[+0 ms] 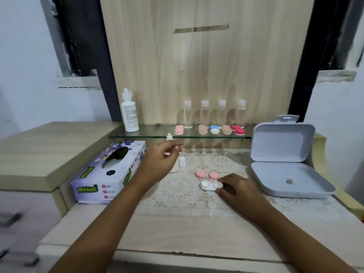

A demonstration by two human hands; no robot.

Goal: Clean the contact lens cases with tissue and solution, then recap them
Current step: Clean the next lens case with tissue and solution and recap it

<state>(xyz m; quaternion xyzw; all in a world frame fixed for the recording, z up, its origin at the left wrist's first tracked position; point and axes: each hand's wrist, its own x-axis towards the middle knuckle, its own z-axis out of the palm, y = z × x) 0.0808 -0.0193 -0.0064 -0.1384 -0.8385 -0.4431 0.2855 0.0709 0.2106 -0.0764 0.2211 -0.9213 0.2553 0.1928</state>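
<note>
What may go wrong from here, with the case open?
The left hand hovers close to the small white plastic bottle and may tip it. The two round pink caps lie loose on the lace mat and may collect lint. The right hand holds the open white two-well lens case; fingers may soil its wells.

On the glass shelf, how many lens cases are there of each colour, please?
Pink case: 1
Peach cases: 2
Blue and white case: 1
Red case: 1
Total on the glass shelf: 5
</note>
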